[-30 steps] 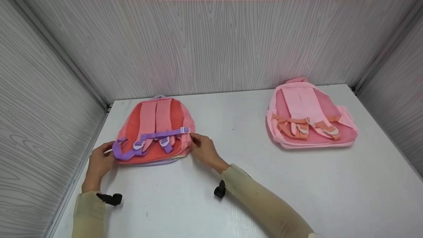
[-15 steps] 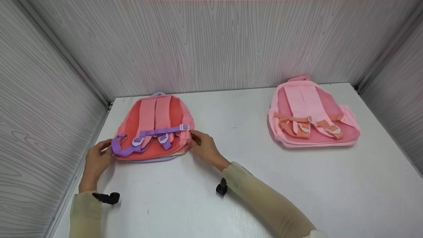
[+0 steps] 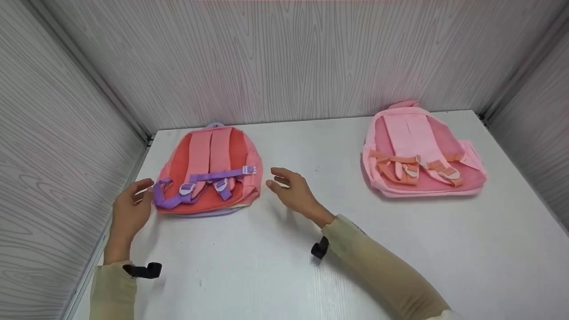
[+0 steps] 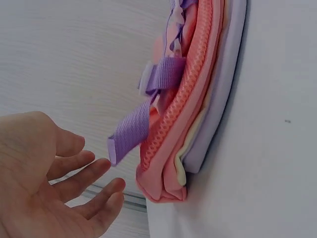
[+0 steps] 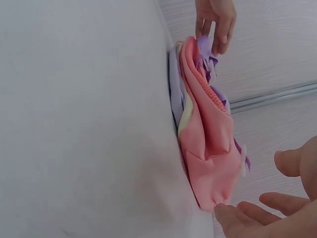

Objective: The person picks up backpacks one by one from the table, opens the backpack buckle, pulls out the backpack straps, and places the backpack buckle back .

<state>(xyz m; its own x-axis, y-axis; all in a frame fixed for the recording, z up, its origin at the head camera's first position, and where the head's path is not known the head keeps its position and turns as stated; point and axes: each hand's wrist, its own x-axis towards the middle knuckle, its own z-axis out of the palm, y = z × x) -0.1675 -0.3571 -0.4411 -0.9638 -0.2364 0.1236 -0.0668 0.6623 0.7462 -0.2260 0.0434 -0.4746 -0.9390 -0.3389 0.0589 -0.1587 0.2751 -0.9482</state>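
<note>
A coral backpack (image 3: pixel 238 151) with purple webbing straps (image 3: pixel 222 176) lies strap side up on the left of the white table. Beside its lower left corner is my left hand (image 3: pixel 132 209), fingers loosely bent and holding nothing; the left wrist view shows a small gap between the fingers (image 4: pixel 101 166) and the purple strap loop (image 4: pixel 131 134). My right hand (image 3: pixel 293 191) hovers just off the bag's right side, fingers relaxed and parted from the thumb. In the right wrist view a fingertip appears close to the bag's pink side pocket (image 5: pixel 210 181); contact is hard to tell.
A second, light pink backpack (image 3: pixel 411 133) with orange straps (image 3: pixel 402 178) lies at the back right of the white table (image 3: pixel 249 266). Grey wood-grain panels (image 3: pixel 284 58) enclose the table at the back and both sides. Black wrist cameras (image 3: pixel 149 270) sit on both forearms.
My right hand has released the coral backpack's right side and drawn away to the right. My left hand's fingers have loosened from the lower left corner. Both backpacks stay in place.
</note>
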